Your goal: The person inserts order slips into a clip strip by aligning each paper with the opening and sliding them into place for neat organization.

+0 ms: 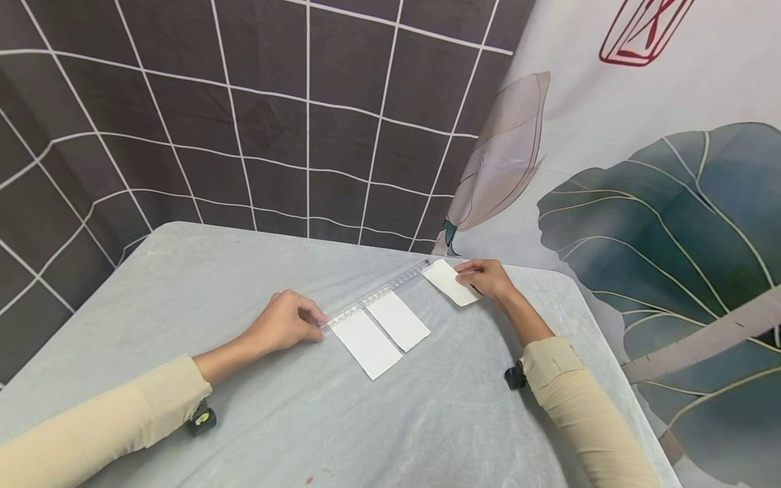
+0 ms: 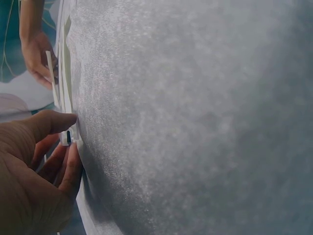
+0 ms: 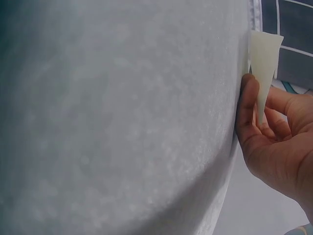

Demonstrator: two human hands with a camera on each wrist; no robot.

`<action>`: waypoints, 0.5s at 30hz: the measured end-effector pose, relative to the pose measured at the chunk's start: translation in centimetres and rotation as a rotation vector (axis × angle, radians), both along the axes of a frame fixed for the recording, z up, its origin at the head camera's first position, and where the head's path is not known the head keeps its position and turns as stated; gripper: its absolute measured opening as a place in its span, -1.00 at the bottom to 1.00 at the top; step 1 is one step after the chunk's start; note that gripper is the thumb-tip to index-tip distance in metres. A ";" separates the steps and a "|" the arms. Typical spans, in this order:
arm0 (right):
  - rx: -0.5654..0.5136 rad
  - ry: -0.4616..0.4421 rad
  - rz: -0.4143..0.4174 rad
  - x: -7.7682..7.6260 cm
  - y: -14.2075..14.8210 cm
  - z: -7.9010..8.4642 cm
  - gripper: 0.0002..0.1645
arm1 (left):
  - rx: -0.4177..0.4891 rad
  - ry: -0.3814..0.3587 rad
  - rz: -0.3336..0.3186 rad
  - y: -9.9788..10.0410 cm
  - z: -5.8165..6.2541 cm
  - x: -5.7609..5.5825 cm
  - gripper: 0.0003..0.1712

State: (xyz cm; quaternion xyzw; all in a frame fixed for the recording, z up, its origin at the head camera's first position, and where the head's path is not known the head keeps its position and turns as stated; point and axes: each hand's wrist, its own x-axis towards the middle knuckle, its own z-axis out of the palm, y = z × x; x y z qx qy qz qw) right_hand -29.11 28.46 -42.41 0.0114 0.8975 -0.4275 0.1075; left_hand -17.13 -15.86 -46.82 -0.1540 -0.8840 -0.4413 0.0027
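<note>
A long clear plastic strip point(image 1: 407, 276) with evenly spaced divisions lies diagonally across the cloth-covered table. My left hand point(image 1: 285, 318) pinches its near left end between thumb and fingers; in the left wrist view, the strip's end point(image 2: 68, 137) shows between them. Two white paper cards, a left one point(image 1: 368, 344) and a right one point(image 1: 399, 321), lie side by side with their upper edges at the strip. Toward the strip's far end, my right hand point(image 1: 486, 278) pinches a third white card point(image 1: 448, 281) by its right side. In the right wrist view this card point(image 3: 265, 54) looks slightly curved.
A pale grey cloth point(image 1: 256, 420) covers the table, slightly wrinkled. Behind it hangs a dark curtain point(image 1: 268, 129) with a white grid. A white curtain with large printed leaves point(image 1: 689, 224) hangs at the right. Each wrist carries a small black camera.
</note>
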 end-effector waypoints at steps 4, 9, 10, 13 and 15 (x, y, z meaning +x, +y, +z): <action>0.000 0.011 0.014 0.0 0.0 0.0 -0.49 | -0.026 -0.036 0.007 -0.3 -0.8 -0.7 -0.74; -0.008 0.013 0.016 0.0 -0.1 0.1 -0.50 | -0.046 -0.059 0.016 -0.6 -1.7 -1.3 -0.72; -0.008 0.012 0.013 0.0 -0.2 0.1 -0.50 | -0.046 -0.058 0.016 -0.6 -1.7 -1.3 -0.72; -0.011 0.006 0.001 0.1 -0.3 0.1 -0.50 | -0.041 -0.052 0.018 -0.6 -1.7 -1.4 -0.72; -0.012 0.006 -0.005 0.1 -0.4 0.1 -0.50 | -0.049 -0.056 0.021 -0.6 -2.0 -1.6 -0.71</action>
